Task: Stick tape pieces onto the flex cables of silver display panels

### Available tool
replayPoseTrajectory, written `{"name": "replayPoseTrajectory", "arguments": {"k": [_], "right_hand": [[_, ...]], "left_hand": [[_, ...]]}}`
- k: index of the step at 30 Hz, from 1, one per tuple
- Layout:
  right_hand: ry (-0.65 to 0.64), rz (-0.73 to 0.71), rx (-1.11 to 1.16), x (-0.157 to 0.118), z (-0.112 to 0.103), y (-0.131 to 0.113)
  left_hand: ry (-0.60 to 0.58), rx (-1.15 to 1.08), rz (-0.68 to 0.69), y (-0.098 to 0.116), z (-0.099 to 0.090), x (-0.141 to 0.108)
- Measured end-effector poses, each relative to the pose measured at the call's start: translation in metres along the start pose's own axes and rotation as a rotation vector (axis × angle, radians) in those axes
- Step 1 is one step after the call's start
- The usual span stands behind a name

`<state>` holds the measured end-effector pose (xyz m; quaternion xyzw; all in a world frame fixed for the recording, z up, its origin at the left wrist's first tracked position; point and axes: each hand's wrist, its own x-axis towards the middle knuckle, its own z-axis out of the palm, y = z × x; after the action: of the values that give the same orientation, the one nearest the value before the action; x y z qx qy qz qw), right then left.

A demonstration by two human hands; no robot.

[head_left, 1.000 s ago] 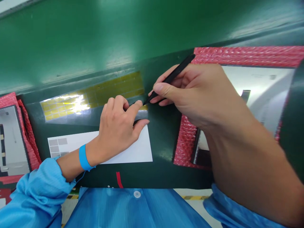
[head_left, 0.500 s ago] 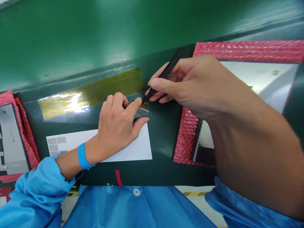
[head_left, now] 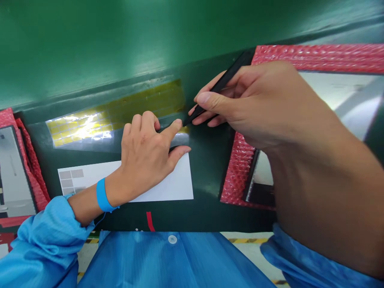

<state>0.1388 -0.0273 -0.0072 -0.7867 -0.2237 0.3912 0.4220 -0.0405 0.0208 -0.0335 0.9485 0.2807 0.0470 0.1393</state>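
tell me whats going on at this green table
A person's right grip holds a slim black tool, its tip close by the left grip. The left grip reaches over a white sheet; whether it pinches anything is unclear. A clear strip with yellow squares lies just beyond, and a panel rests on red bubble wrap at right.

On the table (head_left: 207, 176), the paper (head_left: 177, 184) lies before the film (head_left: 120, 114), with the left screen (head_left: 15, 172) on its wrap (head_left: 33, 160) to one side and the right screen (head_left: 354, 92) on bubble wrap (head_left: 240, 168) to the other. The left hand (head_left: 148, 148) spans the paper toward the film's right end, where the tip of the tool (head_left: 223, 82) in the right hand (head_left: 258, 100) points in from the right.
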Motion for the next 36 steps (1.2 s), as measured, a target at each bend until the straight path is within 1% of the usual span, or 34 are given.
{"name": "replayPoseTrajectory", "arguments": {"k": [8, 14, 18, 20, 28, 33, 36], "right_hand": [[0.002, 0.017, -0.014, 0.0, -0.001, -0.003], [-0.09, -0.057, 0.029, 0.002, -0.002, 0.004], [-0.018, 0.009, 0.013, 0.004, -0.006, 0.006], [0.003, 0.014, 0.017, 0.004, -0.007, 0.006], [-0.013, -0.043, 0.04, 0.0, -0.004, 0.003], [0.0, 0.02, 0.01, -0.001, -0.003, -0.003], [-0.033, 0.052, -0.052, 0.0, -0.004, -0.006]], "left_hand": [[-0.038, 0.001, -0.007, 0.002, -0.001, 0.002], [-0.047, -0.009, -0.007, 0.001, -0.001, 0.002], [-0.032, -0.023, -0.004, 0.0, 0.001, 0.002], [-0.021, -0.032, -0.001, 0.0, 0.003, 0.002], [-0.005, -0.046, -0.008, 0.0, 0.004, 0.002], [0.002, -0.057, -0.007, 0.0, 0.004, 0.002], [0.001, -0.068, -0.006, 0.0, 0.004, 0.002]]}}
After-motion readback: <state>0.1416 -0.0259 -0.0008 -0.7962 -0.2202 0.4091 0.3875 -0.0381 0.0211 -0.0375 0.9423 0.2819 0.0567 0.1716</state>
